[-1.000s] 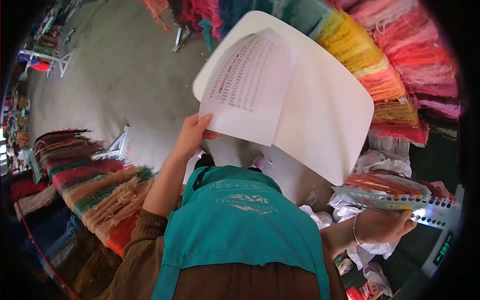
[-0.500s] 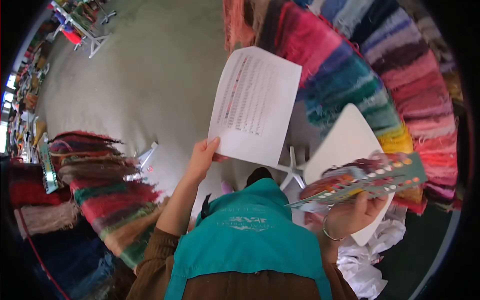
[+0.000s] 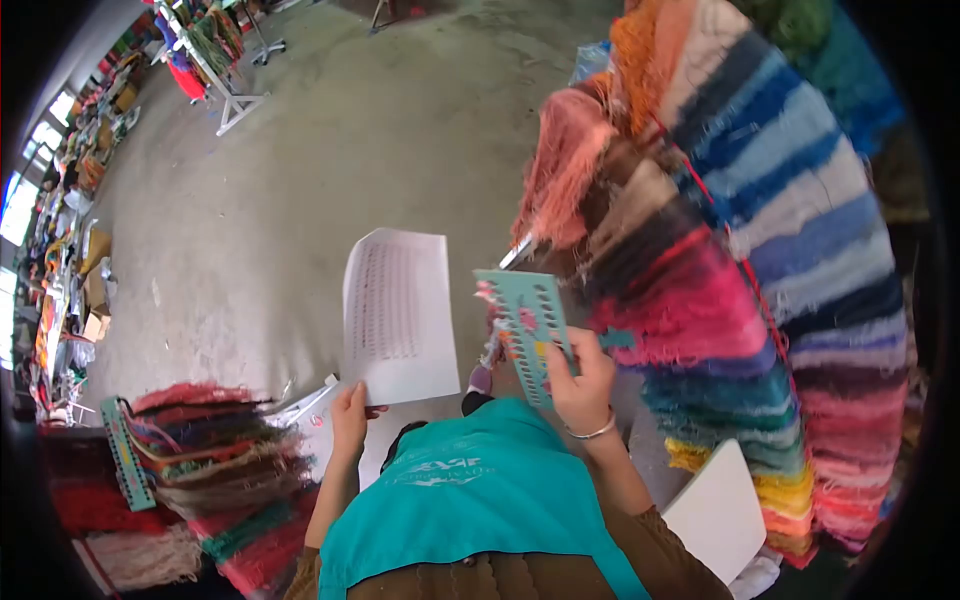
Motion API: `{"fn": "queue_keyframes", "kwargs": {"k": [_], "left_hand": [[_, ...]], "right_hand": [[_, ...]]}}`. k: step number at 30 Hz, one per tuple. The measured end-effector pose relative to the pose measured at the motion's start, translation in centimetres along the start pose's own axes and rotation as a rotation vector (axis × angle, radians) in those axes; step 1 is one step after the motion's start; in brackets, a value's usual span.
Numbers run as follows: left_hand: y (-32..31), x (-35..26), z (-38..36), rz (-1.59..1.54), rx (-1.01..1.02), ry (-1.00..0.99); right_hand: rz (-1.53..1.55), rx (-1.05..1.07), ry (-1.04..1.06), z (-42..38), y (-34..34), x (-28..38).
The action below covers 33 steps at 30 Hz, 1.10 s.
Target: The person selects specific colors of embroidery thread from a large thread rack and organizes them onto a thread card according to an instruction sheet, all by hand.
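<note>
My left hand grips the bottom edge of a printed paper sheet covered with rows of small print, held up in front of me. My right hand holds a teal card punched with holes, with bits of coloured yarn tied along it, upright beside the sheet. A bracelet sits on my right wrist. I wear a teal apron over brown sleeves.
A long rack of coloured yarn bundles runs along the right. Another yarn rack with a teal strip stands at lower left. A white board lies at lower right. Bare concrete floor stretches ahead toward distant racks.
My view has swung left along the yarn rack. My right hand has brought the teal card up beside the sheet, and the white board has slid to the lower right.
</note>
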State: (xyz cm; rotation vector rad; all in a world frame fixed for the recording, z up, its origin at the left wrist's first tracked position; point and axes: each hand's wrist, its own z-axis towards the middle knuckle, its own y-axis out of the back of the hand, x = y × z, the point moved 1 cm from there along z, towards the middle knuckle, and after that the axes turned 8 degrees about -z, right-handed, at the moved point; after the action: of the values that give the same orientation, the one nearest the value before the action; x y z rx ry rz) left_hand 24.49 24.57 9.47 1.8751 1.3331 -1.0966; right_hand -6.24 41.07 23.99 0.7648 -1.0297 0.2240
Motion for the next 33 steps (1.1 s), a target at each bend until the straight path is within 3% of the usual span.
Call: {"fn": "queue_keyframes", "kwargs": {"k": [5, 12, 21, 28, 33], "left_hand": [[-0.1, -3.1, 7.7, -0.081, -0.128, -0.021], [-3.9, -9.6, 22.7, -0.073, -0.173, -0.079], [-9.7, -27.8, 49.7, 0.278, 0.190, -0.279], [-26.9, -38.6, 65.5, 0.486, 0.540, -0.430], [-42.1, -41.9, 72.1, 0.407, 0.733, -0.361]], "right_hand": [[-0.092, 0.139, 0.173, 10.8, -6.7, -1.6], [-0.197, 0.107, 0.165, 24.2, -14.3, -5.8], [-0.375, -0.074, -0.140, 39.4, -21.8, -6.8], [-0.378, -0.323, -0.344, 49.3, -22.6, -10.8], [-0.381, -0.437, -0.433, 59.2, -20.8, -16.5]]}}
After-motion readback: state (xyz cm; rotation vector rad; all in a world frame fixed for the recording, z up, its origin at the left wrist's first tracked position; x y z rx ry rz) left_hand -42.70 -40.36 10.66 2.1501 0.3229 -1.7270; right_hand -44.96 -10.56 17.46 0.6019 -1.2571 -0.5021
